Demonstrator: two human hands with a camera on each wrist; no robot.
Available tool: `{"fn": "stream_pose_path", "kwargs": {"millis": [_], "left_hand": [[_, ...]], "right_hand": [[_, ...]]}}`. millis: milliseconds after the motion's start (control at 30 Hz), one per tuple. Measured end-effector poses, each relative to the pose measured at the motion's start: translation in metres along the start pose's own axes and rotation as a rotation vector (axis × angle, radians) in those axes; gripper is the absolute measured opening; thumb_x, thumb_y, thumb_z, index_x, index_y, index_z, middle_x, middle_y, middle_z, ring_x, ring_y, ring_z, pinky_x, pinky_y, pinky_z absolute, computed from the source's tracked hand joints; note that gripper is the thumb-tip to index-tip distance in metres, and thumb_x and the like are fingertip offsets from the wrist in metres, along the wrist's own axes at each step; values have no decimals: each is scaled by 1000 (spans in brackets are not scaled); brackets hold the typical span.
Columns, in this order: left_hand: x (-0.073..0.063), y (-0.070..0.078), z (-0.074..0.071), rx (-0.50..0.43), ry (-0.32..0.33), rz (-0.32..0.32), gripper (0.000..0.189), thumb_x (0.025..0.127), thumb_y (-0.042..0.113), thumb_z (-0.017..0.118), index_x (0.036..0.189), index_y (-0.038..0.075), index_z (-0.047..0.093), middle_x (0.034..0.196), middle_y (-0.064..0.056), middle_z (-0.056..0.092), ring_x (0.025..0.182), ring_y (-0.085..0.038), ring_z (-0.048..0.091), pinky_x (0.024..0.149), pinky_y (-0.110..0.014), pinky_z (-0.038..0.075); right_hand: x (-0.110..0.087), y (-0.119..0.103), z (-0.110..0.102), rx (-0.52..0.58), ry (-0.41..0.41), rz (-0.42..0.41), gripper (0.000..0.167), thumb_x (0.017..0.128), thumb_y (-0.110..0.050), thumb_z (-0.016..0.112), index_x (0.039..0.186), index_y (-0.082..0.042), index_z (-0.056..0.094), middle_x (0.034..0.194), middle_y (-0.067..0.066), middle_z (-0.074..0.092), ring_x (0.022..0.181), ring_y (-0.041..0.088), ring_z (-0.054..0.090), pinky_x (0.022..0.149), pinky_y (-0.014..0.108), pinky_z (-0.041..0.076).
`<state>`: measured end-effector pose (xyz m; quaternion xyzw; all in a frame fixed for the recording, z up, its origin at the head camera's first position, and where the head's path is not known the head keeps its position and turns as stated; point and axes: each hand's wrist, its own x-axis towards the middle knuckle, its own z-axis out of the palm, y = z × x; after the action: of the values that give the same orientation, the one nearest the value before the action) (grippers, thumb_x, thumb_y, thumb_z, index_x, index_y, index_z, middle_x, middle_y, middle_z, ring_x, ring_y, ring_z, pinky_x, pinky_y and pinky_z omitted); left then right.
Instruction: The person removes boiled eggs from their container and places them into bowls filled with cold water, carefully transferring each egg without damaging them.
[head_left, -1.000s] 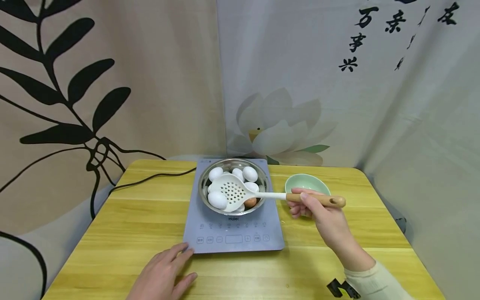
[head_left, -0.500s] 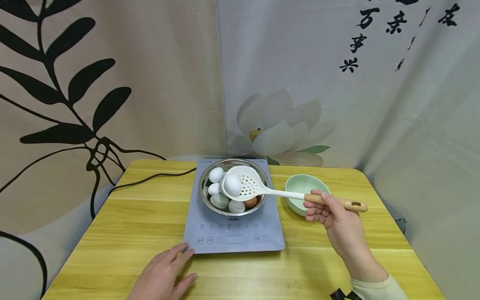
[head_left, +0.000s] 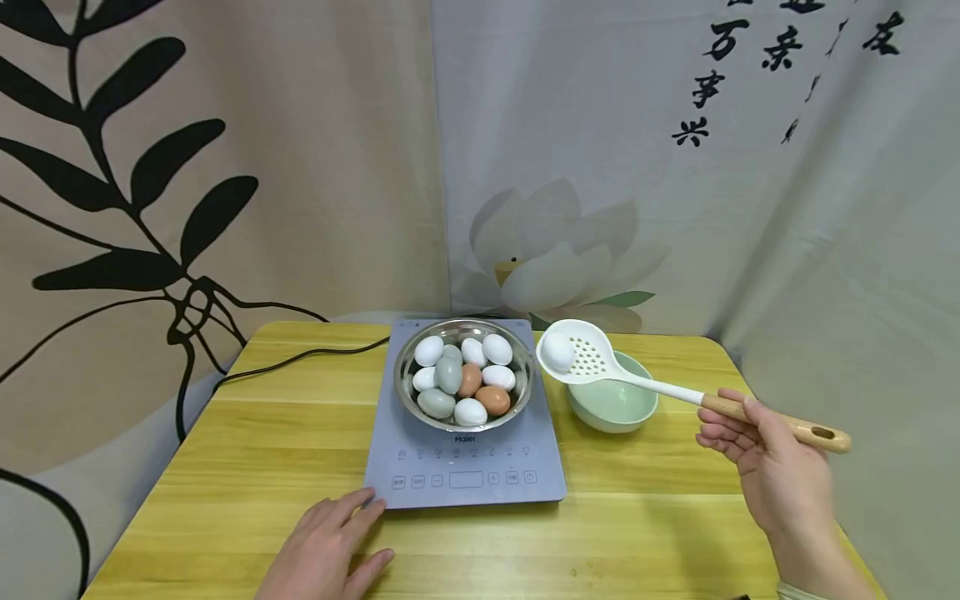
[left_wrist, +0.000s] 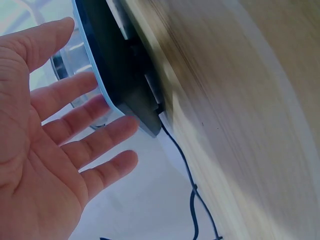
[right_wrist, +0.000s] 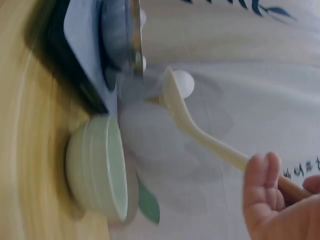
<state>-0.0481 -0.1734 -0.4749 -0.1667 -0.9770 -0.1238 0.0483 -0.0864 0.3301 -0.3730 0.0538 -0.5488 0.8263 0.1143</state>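
Note:
My right hand (head_left: 780, 475) grips the wooden handle of a white slotted spoon (head_left: 596, 357). One white egg (head_left: 557, 352) lies in the spoon's bowl. In the head view the spoon overlaps the back left of a green bowl (head_left: 617, 408); the right wrist view has it raised above the bowl's rim. A steel pot (head_left: 465, 427) on the induction cooker (head_left: 465, 492) holds several white, brown and greenish eggs (head_left: 448, 375). My left hand (head_left: 322, 546) has its fingers extended, with the fingertips at the cooker's front left corner.
The wooden table (head_left: 285, 450) carries the cooker and the green bowl. A black cord (head_left: 300, 357) runs from the cooker over the table's left side. Behind hangs a printed curtain (head_left: 337, 167), with another fabric panel at the right.
My right hand has lifted the slotted spoon out of the pot with one white egg and carried it right, toward the green bowl. My left hand has stayed in place.

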Motion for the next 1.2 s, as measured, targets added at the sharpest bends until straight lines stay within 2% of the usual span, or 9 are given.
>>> {"fn": "stream_pose_path", "kwargs": {"millis": [167, 400, 700, 1000, 1200], "left_hand": [[-1, -1, 1, 21, 45, 45, 58, 86, 51, 86, 130, 15, 76, 139, -7, 71, 125, -27, 68, 110, -51, 56], [-1, -1, 0, 34, 36, 56, 58, 87, 51, 85, 131, 14, 75, 139, -7, 71, 127, -29, 67, 113, -53, 53], [-2, 0, 2, 70, 33, 53, 60, 87, 53, 84, 132, 15, 75, 140, -7, 70, 139, -37, 60, 121, -65, 43], [-5, 2, 6, 56, 35, 37, 63, 87, 53, 84, 135, 13, 73, 143, -9, 69, 135, -39, 63, 117, -64, 47], [-7, 4, 10, 22, 70, 14, 66, 85, 53, 85, 135, 11, 72, 143, -10, 69, 129, -38, 65, 114, -64, 49]], "right_hand": [[-5, -3, -26, 32, 97, 11, 30, 114, -10, 51, 121, 3, 77, 105, 17, 83, 89, 24, 83, 83, 33, 68], [-10, 0, -45, 45, 170, 56, 28, 112, -12, 54, 117, -1, 79, 103, 15, 83, 86, 23, 83, 81, 30, 68], [-9, 8, -52, 47, 176, 73, 26, 112, -12, 55, 116, 1, 78, 104, 15, 83, 88, 23, 83, 82, 31, 68], [-8, 13, -52, 15, 162, 63, 27, 112, -13, 55, 115, 0, 78, 103, 14, 83, 88, 22, 83, 81, 31, 68], [-7, 14, -50, -38, 199, 77, 23, 111, -13, 58, 114, -2, 79, 102, 12, 84, 87, 20, 83, 80, 30, 68]]}}
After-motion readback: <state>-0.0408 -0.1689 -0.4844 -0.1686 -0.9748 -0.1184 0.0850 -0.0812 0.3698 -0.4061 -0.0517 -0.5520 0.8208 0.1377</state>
